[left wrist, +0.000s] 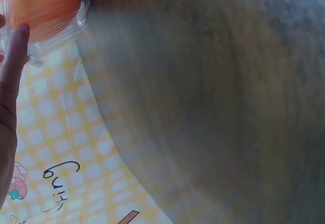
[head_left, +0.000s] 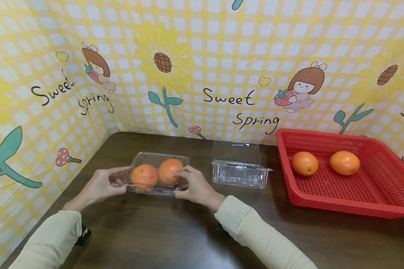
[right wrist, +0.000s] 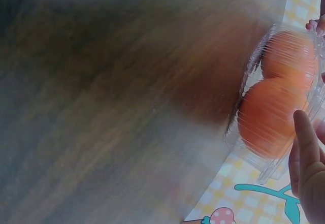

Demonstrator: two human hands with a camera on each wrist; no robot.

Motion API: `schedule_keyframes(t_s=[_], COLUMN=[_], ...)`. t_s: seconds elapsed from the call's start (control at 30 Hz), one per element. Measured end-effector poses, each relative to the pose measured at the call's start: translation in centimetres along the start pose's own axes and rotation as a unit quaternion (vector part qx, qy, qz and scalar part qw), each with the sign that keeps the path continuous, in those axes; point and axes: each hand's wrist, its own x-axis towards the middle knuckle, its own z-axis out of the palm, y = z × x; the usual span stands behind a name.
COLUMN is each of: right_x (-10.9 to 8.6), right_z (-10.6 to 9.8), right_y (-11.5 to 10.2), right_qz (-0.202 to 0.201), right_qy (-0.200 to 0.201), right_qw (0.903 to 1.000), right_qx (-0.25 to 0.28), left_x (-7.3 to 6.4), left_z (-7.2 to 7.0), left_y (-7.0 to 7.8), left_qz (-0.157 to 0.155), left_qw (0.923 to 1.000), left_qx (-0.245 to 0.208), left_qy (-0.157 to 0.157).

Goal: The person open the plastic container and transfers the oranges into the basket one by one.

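Grasping both ends, the left hand (head_left: 104, 183) and right hand (head_left: 198, 187) are holding a clear box (head_left: 155, 192) toward the left of the table (head_left: 138, 231); two orange fruits (head_left: 143, 176) are sitting inside. Uneven squeezing could be buckling the box, spilling them.

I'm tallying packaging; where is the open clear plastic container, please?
In the head view, the container stands right of centre, between the right hand and the red rectangular plastic basket.

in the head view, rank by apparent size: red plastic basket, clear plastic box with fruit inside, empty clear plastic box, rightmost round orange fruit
Largest to smallest:
1. Red basket
2. Fruit-holding box and empty box: too alike to rank
3. Rightmost orange fruit
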Motion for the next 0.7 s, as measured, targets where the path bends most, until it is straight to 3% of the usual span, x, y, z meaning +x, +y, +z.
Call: schedule_keyframes(t_s=[0.33,0.7], right_x=[-0.06,-0.03], right_z=[-0.15,0.2], right_y=[0.05,0.36], right_qz=[-0.01,-0.028], right_qy=[0.004,0.038], right_qw=[0.9999,0.9987], right_qx=[-0.004,-0.017], left_x=[-0.16,-0.19], left_z=[0.19,0.27], left_y=[-0.21,-0.03], left_qz=[-0.007,0.009], left_qw=[0.9997,0.9997], left_qx=[-0.02,0.014], left_qy=[0.015,0.017])
